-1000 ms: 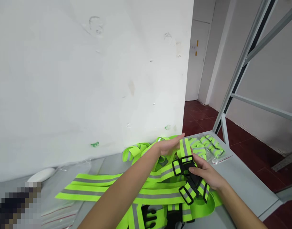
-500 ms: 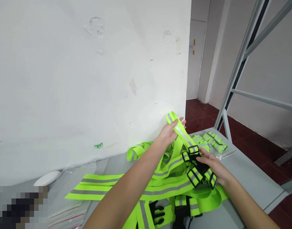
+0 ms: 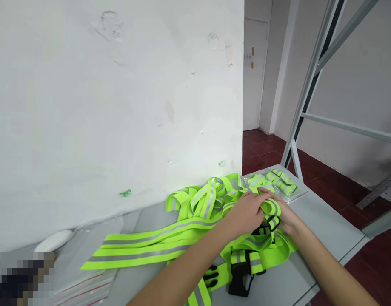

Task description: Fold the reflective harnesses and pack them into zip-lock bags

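Neon-yellow reflective straps [image 3: 144, 250] with grey stripes lie in a tangled heap along the wall. My left hand [image 3: 248, 210] is closed on a strap over the right side of the heap, its fingertips partly out of sight. Close against it, my right hand [image 3: 286, 214] holds a folded loop of the same reflective strap [image 3: 273, 207], its fingers partly behind the loop. Black plastic adjusters [image 3: 273, 224] hang just under both hands. Nearer to me, a black side-release buckle half [image 3: 241, 276] and a pronged buckle half [image 3: 211, 275] rest on the table.
A clear bag with rolled straps [image 3: 286, 183] lies at the table's far right corner. Clear zip bags [image 3: 87, 284] and a white oval object [image 3: 53, 241] are at left. The white wall [image 3: 134, 106] stands behind; a grey metal frame [image 3: 306, 93] rises at right.
My left hand has come down and right, bringing its stretched strap to my right hand. The strap is now folded into a loop over the adjusters. The view has shifted slightly.
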A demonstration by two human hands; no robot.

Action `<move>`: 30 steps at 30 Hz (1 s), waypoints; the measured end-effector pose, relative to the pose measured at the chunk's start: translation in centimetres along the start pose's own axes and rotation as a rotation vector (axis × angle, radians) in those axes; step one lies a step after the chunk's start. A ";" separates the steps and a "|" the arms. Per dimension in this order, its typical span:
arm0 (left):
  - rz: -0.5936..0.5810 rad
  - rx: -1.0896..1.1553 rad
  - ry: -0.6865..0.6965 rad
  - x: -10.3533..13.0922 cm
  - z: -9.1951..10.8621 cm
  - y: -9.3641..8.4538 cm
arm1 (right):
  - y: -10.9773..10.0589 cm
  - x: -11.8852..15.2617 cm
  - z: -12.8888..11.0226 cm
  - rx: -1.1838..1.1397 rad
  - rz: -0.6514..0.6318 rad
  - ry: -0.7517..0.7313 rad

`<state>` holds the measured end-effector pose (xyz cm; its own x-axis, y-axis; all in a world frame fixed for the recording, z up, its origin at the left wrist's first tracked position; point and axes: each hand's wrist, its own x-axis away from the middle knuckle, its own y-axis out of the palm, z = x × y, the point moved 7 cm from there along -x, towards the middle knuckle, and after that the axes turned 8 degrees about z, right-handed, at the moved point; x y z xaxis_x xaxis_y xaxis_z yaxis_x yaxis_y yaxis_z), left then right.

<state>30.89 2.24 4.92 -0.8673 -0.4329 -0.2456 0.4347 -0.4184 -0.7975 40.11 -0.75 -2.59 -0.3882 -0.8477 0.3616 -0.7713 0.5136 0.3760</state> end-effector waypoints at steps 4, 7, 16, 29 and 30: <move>-0.090 0.002 -0.018 0.5 0.6 -0.7 | 0.1 0.4 0.0 -0.049 0.000 0.074; -0.119 0.040 0.033 1.1 1.0 -1.3 | 0.2 0.8 -0.4 -0.061 0.027 0.084; -0.174 0.202 0.032 2.1 -0.6 -2.2 | 1.0 2.5 -1.1 -0.250 -0.103 0.181; 0.176 0.090 -0.061 0.3 -2.4 -2.4 | 1.1 9.4 0.8 -0.130 -0.296 0.193; 0.192 0.055 -0.047 0.3 -2.4 -2.3 | 1.4 10.0 1.3 -0.088 -0.343 0.203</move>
<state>29.06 4.96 5.36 -0.7553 -0.5453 -0.3636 0.6050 -0.3668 -0.7067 34.53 -8.67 0.47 -0.0017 -0.9326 0.3609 -0.7893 0.2228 0.5721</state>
